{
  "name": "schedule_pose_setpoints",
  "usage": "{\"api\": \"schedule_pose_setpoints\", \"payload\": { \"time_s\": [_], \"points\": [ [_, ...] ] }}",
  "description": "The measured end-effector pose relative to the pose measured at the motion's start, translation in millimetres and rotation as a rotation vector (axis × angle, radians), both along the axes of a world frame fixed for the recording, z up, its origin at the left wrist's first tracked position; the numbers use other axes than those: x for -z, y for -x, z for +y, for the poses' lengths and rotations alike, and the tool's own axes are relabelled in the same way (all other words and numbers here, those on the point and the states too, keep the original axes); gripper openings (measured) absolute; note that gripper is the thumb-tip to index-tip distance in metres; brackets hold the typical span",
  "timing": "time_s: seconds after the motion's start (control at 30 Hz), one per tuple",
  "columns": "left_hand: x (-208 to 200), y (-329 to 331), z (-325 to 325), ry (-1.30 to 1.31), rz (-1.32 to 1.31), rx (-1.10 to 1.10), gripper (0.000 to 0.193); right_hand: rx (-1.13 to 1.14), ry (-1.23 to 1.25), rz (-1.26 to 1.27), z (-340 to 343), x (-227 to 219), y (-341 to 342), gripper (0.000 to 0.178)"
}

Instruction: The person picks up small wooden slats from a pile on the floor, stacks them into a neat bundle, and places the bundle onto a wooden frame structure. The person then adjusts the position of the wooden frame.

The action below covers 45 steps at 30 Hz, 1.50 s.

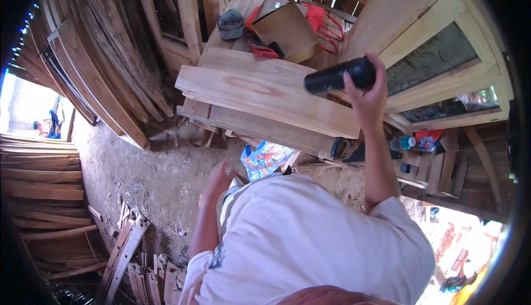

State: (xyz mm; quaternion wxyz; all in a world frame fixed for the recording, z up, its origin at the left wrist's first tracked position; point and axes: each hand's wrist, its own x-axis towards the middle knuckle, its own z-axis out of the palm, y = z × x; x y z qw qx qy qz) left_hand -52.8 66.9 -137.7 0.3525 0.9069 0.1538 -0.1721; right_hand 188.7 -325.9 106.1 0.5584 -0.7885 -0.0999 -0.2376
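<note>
My right hand (369, 92) is raised over the right part of the workbench, its fingers wrapped round a black cylindrical bottle (332, 78). The bottle is tilted nearly level, above pale wooden boards (265, 92) stacked on the bench. My left hand (221, 179) hangs low at my left side over the dirt floor, away from the bench. Its fingers are loosely bent and apart, with nothing seen in them. What looks like a handsaw's handle (345, 148) lies at the bench's near right edge, below my right forearm.
At the bench's far end are a grey cap (230, 24), an open cardboard box (287, 31) and red things. Framed wooden panels (431, 61) lean at right. Tall planks (99, 45) stand at left. A patterned bag (265, 159) lies below the bench; plastic bottles (404, 143) sit at right.
</note>
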Motion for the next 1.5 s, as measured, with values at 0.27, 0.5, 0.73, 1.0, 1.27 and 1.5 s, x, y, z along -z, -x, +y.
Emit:
{"api": "schedule_pose_setpoints", "payload": {
  "time_s": [0.27,0.5,0.73,1.0,1.27,1.5],
  "points": [
    [152.2,190.7,74.7,-0.184,0.591,-0.178,0.06,0.13,0.286,0.077,-44.4,137.8,-139.6,0.057],
    [113.9,294.9,16.7,0.334,0.732,-0.798,0.059,0.129,0.418,0.327,-45.3,228.2,-180.5,0.059],
    [93.6,327.7,-10.0,0.559,0.647,-1.004,0.052,0.082,0.346,0.365,-35.2,253.6,-196.4,0.058],
    [63.7,336.2,-30.5,0.25,0.552,-0.698,0.042,-0.034,0.53,0.356,-28.9,278.1,-201.6,0.067],
    [80.8,333.6,-8.7,0.459,0.572,-0.985,0.045,-0.138,0.601,0.433,-31.2,276.9,-216.0,0.09],
    [116.1,301.4,50.5,0.533,0.639,-0.845,0.051,-0.213,0.637,0.469,-55.4,234.6,-193.2,0.082]
  ]
}}
